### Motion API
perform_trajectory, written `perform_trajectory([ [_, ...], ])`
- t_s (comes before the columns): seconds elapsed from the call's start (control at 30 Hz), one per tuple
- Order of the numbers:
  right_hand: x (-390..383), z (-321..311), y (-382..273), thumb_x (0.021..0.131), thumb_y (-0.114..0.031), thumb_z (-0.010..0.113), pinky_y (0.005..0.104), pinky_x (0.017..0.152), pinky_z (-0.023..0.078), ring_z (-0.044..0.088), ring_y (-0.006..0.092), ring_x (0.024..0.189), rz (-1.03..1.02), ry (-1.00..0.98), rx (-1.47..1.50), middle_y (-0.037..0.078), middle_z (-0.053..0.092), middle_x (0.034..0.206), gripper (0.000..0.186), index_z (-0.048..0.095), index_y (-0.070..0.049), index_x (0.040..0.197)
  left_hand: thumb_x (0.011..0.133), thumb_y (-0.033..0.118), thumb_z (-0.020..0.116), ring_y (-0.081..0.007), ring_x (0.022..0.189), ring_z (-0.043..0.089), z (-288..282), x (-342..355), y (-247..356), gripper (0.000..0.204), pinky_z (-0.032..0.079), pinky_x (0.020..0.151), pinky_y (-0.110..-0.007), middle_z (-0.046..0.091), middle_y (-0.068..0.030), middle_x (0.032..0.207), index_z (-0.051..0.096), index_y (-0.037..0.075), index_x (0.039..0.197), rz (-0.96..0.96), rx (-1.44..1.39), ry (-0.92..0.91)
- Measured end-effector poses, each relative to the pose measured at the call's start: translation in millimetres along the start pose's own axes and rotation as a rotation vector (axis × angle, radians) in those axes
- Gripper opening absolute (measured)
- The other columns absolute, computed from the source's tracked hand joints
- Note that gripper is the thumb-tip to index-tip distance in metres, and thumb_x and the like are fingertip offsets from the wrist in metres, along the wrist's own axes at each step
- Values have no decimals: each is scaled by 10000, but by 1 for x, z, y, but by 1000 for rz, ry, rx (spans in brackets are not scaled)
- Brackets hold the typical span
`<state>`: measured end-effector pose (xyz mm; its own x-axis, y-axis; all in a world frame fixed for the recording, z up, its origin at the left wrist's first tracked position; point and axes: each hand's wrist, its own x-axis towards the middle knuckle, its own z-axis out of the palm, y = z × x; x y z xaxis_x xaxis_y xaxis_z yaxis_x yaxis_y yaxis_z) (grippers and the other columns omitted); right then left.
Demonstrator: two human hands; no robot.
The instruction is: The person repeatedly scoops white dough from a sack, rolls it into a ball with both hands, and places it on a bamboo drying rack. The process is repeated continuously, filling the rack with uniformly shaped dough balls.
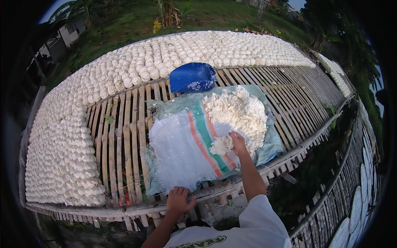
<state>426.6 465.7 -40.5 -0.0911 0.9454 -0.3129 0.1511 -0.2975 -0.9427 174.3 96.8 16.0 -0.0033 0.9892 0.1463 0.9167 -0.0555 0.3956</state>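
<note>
My right hand [237,143] is closed on a clump of white crumbly mash [222,145], just over the striped part of a woven sack. Close by, to the right and beyond, a large heap of the same mash [237,111] covers the far right of the sacking. The pale woven sack [173,138] has green and orange stripes and frayed edges, and lies over a bluish-green sack [271,142]. At the sack's near edge, by the bamboo rail, my left hand [180,200] rests with its fingers stretched out and the thumb apart, holding nothing.
A cut blue plastic container [192,77] lies on its side beyond the sacks. Rows of round white lumps [66,153] cover the left and far sides of the slatted bamboo rack [124,144]. Gaps run between the slats. Another bamboo rack [331,206] stands at the right.
</note>
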Motion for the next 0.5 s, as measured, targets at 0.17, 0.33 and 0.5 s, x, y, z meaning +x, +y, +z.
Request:
perform_trajectory([
  [0.17,-5,-10,-13,897,-398,784,574,882,595,732,320,1088,-95,133,-47,96,746,1171,634,638,-161,1466,879,454,699,-310,1072,608,-1,-2,1,422,481,939,-474,679,-109,1058,728,76,1063,-4,-20,3],
  [0.33,-34,12,-26,793,-493,820,704,1035,510,537,454,1404,-154,-157,-1327,132,544,1567,946,460,-231,1628,880,453,701,-308,1088,602,1,-2,-2,411,479,946,-471,672,-106,1050,727,77,1043,15,-65,8],
  [0.5,-54,36,-42,686,-606,902,705,1044,502,506,442,1415,-126,-270,-1510,100,504,1567,1168,350,-328,1677,886,446,701,-310,1071,599,1,-2,-2,404,478,938,-470,664,-104,1035,729,72,1038,18,-40,-15],
])
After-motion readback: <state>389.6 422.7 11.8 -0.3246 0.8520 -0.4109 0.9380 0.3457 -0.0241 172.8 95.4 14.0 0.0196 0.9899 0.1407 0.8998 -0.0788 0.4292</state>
